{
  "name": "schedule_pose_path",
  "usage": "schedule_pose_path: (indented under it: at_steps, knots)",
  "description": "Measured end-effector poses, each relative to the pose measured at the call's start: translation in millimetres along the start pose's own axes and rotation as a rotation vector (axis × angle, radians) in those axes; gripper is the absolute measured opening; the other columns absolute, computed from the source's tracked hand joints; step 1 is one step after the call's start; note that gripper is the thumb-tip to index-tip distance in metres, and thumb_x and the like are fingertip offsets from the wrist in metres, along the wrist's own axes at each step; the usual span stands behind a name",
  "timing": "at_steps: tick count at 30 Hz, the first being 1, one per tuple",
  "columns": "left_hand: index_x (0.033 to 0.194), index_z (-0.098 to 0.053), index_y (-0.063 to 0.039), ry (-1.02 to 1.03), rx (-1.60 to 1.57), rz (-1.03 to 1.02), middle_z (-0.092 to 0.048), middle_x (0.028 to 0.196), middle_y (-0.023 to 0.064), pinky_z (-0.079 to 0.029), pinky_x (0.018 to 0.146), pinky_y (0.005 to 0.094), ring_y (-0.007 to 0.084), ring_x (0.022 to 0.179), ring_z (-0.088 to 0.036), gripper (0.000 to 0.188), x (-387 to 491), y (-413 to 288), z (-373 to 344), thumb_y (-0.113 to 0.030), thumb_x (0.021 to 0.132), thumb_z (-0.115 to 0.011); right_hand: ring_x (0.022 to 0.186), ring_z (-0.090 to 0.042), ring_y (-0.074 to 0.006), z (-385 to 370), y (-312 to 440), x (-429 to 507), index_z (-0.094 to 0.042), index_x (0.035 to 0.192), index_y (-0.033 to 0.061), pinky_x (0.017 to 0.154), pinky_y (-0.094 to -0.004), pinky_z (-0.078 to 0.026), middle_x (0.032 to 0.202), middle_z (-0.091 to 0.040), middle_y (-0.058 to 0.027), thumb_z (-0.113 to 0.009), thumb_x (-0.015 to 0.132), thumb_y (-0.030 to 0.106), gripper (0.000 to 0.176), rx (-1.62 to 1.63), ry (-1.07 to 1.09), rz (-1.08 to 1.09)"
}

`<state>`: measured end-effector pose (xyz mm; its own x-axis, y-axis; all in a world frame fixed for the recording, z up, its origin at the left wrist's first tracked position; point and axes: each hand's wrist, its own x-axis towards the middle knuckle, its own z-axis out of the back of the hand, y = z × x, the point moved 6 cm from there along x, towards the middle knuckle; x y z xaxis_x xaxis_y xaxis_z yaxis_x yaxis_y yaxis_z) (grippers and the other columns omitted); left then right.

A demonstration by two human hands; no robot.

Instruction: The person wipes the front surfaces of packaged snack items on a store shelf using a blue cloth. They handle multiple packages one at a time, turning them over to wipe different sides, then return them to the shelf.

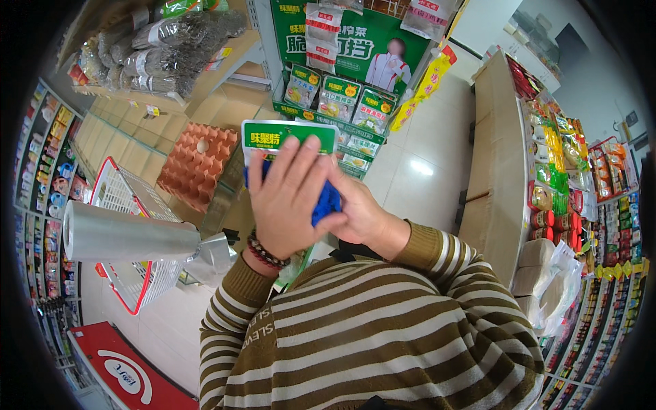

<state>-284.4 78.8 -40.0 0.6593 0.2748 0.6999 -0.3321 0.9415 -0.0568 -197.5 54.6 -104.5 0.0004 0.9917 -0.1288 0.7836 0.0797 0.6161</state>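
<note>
Both hands meet in front of the chest around a flat green-topped food packet [320, 134] with printed writing. My left hand [284, 197], a beaded bracelet on its wrist, lies spread over the packet's front, pressing a bunched blue cloth [326, 202] against it. From the right, my right hand [356, 205] holds the packet near its edge; its fingers are mostly hidden behind the packet and cloth. Just beyond, similar packets [336, 97] stand upright in rows on a green display rack [328, 120].
At left are a red-and-white shopping basket [125, 192], a roll of plastic bags [133, 233] and egg trays [197, 164] with one egg. Bagged dried goods [164, 48] fill the shelf above. A long counter [494, 169] with packaged foods stands right of the tiled aisle [415, 164].
</note>
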Motion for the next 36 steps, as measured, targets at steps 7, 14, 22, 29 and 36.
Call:
schedule_pose_path:
  at_steps: [7,14,22,29,36]
  knots:
    - [0.127,-0.057,-0.007,-0.116,-0.062,0.343,-0.046,0.141,0.0172,-0.028,0.109,0.0508,0.0384,0.132,-0.041,0.038,7.4,66.4,10.6,-0.023,0.093,-0.054,0.119,-0.054,-0.0228,-3.5,-25.7,-12.6,-0.040,0.136,0.0068,0.101,-0.0428,-0.045,0.130,-0.054,-0.0103,-0.039,0.100,0.047,0.054,0.071,0.081,-0.183]
    - [0.130,-0.055,-0.007,0.092,-0.367,0.091,-0.046,0.142,0.0168,-0.031,0.110,0.0473,0.0363,0.131,-0.043,0.048,-14.5,-7.7,-21.3,-0.016,0.083,-0.064,0.122,-0.052,-0.0266,27.7,-5.4,7.4,-0.038,0.140,0.0100,0.104,-0.0438,-0.042,0.135,-0.050,-0.0109,-0.043,0.094,0.059,0.067,0.128,-0.079,-0.064]
    - [0.127,-0.057,-0.006,-0.004,-0.247,0.279,-0.044,0.143,0.0163,-0.031,0.109,0.0465,0.0369,0.131,-0.042,0.041,14.0,54.3,-11.0,-0.015,0.087,-0.062,0.117,-0.056,-0.0252,22.2,-21.4,-2.6,-0.042,0.137,0.0086,0.098,-0.0417,-0.047,0.131,-0.054,-0.0110,-0.037,0.098,0.054,0.060,0.163,-0.011,-0.123]
    - [0.118,-0.060,0.000,-0.239,-0.358,0.566,-0.058,0.126,0.0180,-0.042,0.100,0.0403,0.0346,0.117,-0.055,0.026,-13.1,97.4,-5.0,-0.011,0.095,-0.054,0.126,-0.049,-0.0293,29.7,14.2,4.3,-0.033,0.142,0.0008,0.106,-0.0450,-0.040,0.141,-0.045,-0.0168,-0.034,0.098,0.054,0.069,0.013,-0.044,0.044]
    - [0.130,-0.052,-0.001,-0.152,-0.839,0.581,-0.058,0.122,0.0200,-0.041,0.099,0.0384,0.0295,0.113,-0.055,0.052,-16.4,19.9,-34.6,-0.024,0.087,-0.067,0.147,0.002,-0.0210,-10.6,10.2,8.2,-0.009,0.153,0.0045,0.117,-0.0354,-0.006,0.160,0.003,-0.0070,-0.028,0.097,0.062,0.083,-0.199,0.289,0.301]
